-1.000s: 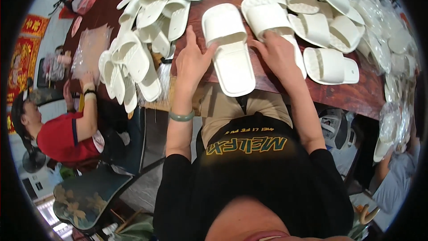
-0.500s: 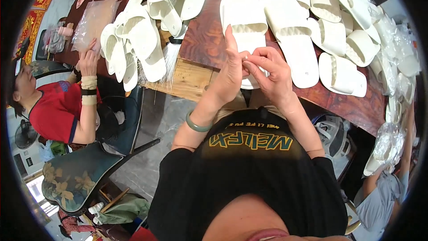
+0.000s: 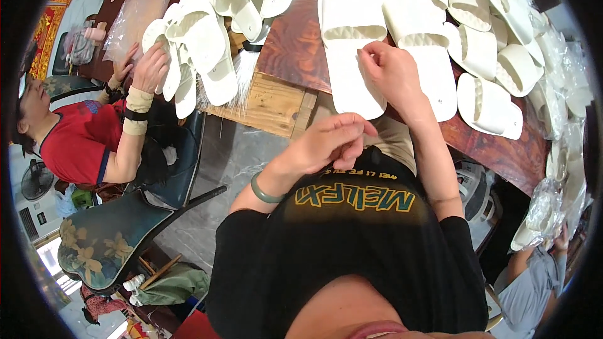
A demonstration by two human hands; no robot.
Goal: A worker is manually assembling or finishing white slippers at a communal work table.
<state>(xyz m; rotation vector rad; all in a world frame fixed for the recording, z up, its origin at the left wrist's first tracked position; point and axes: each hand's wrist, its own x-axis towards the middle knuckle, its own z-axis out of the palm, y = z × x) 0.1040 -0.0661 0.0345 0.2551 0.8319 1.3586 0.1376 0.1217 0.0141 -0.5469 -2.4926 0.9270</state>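
Observation:
Two white slide slippers lie side by side on the table edge before me, a left slipper [image 3: 358, 81] and a right slipper [image 3: 433, 81]. My right hand [image 3: 396, 78] is over them, its fingers curled in and its thumb and forefinger pinched near the left slipper's strap. What that pinch holds, if anything, is too small to make out. Nearer to my body, below the left slipper's end, is my left hand [image 3: 333, 143], with a green bangle [image 3: 267, 191] on its wrist. Its fingers are bent together, and anything inside them is hidden.
Loose white slippers [image 3: 480, 103] are heaped on the right, beside slippers in clear bags [image 3: 540, 213]. Another slipper pile [image 3: 207, 44] stands left, near white strands [image 3: 246, 75]. A co-worker in red [image 3: 81, 144] reaches to that pile. An empty chair [image 3: 113, 238] stands left.
My hands, together over the left slipper before, have parted: the left came down toward my body, the right went up toward the strap. The co-worker's hand moved from the clear bags to the slippers.

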